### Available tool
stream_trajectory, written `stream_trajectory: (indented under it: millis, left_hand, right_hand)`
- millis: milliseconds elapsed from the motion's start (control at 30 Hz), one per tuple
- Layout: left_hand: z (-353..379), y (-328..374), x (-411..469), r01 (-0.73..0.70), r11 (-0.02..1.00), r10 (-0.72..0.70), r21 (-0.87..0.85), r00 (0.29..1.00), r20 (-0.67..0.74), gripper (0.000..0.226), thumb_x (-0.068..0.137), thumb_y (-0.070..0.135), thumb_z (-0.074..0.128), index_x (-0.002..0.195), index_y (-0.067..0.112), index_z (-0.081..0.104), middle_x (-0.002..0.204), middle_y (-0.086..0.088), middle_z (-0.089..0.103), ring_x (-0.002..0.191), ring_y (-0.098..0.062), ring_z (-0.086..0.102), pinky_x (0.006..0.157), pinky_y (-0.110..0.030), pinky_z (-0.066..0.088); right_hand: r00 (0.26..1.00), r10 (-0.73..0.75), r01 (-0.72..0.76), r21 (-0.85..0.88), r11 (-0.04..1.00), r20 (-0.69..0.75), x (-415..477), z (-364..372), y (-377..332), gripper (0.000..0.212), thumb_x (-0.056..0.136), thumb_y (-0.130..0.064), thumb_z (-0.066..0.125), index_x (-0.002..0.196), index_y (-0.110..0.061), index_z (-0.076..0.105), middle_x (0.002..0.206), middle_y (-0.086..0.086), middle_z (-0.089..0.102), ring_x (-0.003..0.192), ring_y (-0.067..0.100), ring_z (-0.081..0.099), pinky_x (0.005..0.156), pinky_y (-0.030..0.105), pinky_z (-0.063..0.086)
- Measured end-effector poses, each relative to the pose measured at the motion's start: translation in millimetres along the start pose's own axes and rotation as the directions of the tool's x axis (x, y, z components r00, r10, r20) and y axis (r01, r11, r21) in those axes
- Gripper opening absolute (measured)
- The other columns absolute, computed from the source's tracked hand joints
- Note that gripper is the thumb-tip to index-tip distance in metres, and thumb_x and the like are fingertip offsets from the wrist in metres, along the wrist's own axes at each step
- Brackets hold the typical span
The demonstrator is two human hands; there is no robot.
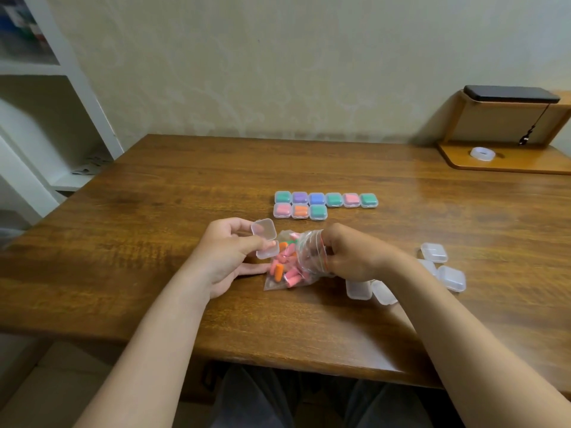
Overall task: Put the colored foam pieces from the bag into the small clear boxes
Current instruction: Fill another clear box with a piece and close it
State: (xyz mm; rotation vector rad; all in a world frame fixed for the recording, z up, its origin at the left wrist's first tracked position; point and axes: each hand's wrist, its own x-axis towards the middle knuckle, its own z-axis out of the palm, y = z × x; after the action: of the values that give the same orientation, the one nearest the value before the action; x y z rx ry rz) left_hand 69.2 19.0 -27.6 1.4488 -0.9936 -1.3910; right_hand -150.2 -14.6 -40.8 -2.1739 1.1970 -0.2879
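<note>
My left hand (230, 251) pinches an open small clear plastic box (265, 239); my right hand (346, 253) reaches into the clear zip bag of coloured foam pieces (289, 267) on the counter (154, 211), seemingly closing on one. I'd bring the box close.

Dim, warm indoor light, soft and even. Pale glare across the far part of the wooden table (340, 168); faint, diffuse shadows under both forearms. Slight softness overall, stronger blur on the white shelf (37, 88) at left. Wide-angle bending of straight edges toward the corners.
</note>
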Motion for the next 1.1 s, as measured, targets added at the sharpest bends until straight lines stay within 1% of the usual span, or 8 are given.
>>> stream_trajectory:
  millis: [133,200,300,467,600,767,833,1100]
  left_hand:
    - [3.6,-1.3,0.0,-0.005,1.0,0.005,-0.001,1.0,-0.002,0.032,0.08,-0.006,0.079,0.108,0.003,0.067,0.108,-0.012,0.071,0.087,-0.021,0.077,0.073,-0.045,0.064]
    - [5.7,-2.3,-0.4,-0.01,1.0,0.01,-0.007,1.0,0.004,0.031,0.08,-0.006,0.078,0.108,0.004,0.067,0.107,-0.011,0.072,0.085,-0.019,0.077,0.072,-0.042,0.064]
    - [7.9,-4.0,-0.5,-0.012,0.999,0.012,-0.033,1.0,0.018,0.028,0.082,-0.007,0.075,0.107,0.004,0.068,0.106,-0.012,0.073,0.087,-0.02,0.077,0.072,-0.04,0.063]
    - [7.2,-6.8,1.6,-0.012,0.997,0.013,-0.074,1.0,0.02,0.026,0.084,-0.008,0.072,0.107,0.003,0.068,0.099,-0.01,0.075,0.085,-0.02,0.077,0.08,-0.044,0.063]
    - [7.8,-7.9,2.8,-0.004,0.997,0.007,-0.082,0.999,0.036,0.026,0.084,-0.008,0.071,0.107,0.003,0.068,0.09,-0.007,0.077,0.084,-0.02,0.077,0.084,-0.045,0.061]
    - [9.7,-9.8,4.3,0.01,0.997,-0.005,-0.082,0.999,0.053,0.029,0.084,-0.007,0.073,0.111,0.001,0.067,0.099,-0.011,0.077,0.086,-0.021,0.077,0.08,-0.039,0.062]
    - [9.3,-10.5,4.1,0.012,0.996,-0.007,-0.092,0.999,0.054,0.03,0.083,-0.006,0.074,0.112,0.002,0.068,0.1,-0.012,0.077,0.088,-0.022,0.077,0.083,-0.041,0.062]
    - [9.1,-11.5,3.6,0.0,0.997,0.004,-0.076,0.998,0.056,0.03,0.083,-0.006,0.074,0.112,0.002,0.068,0.099,-0.012,0.077,0.091,-0.023,0.077,0.09,-0.044,0.06]
  right_hand:
    - [0.999,0.019,-0.019,0.008,1.0,-0.051,2.4,2.3,-4.8,0.022,0.087,-0.016,0.061,0.067,-0.023,0.068,0.069,-0.006,0.065,0.062,0.011,0.054,0.066,0.038,0.054]
    - [0.998,0.013,-0.012,0.019,1.0,-0.061,3.6,4.6,-7.6,0.018,0.087,-0.024,0.06,0.073,-0.018,0.069,0.073,0.0,0.067,0.065,0.013,0.056,0.068,0.04,0.055]
    - [0.997,0.026,-0.025,0.01,1.0,-0.072,6.3,6.8,-9.1,0.028,0.077,-0.043,0.054,0.071,-0.018,0.066,0.074,0.0,0.067,0.067,0.021,0.06,0.068,0.044,0.057]
    - [0.993,0.006,-0.011,-0.04,0.999,-0.117,8.8,8.3,-11.2,0.021,0.088,-0.022,0.06,0.069,-0.014,0.065,0.071,0.007,0.066,0.063,0.022,0.055,0.067,0.043,0.056]
    - [0.987,0.039,-0.053,-0.086,0.995,-0.158,13.0,11.2,-10.2,0.016,0.081,-0.024,0.066,0.073,-0.01,0.068,0.074,0.008,0.067,0.072,0.03,0.062,0.067,0.047,0.057]
    - [0.985,0.073,-0.09,-0.103,0.991,-0.157,11.9,8.2,-16.9,0.016,0.081,-0.025,0.073,0.074,-0.011,0.07,0.071,0.006,0.068,0.069,0.026,0.064,0.065,0.046,0.058]
    - [0.985,0.087,-0.103,-0.103,0.989,-0.149,11.4,7.3,-17.9,0.017,0.08,-0.025,0.074,0.074,-0.009,0.07,0.072,0.008,0.068,0.07,0.028,0.065,0.065,0.046,0.058]
    - [0.987,0.063,-0.073,-0.068,0.995,-0.149,13.8,9.3,-11.3,0.018,0.074,-0.027,0.067,0.073,-0.009,0.067,0.074,0.01,0.068,0.069,0.032,0.064,0.06,0.05,0.057]
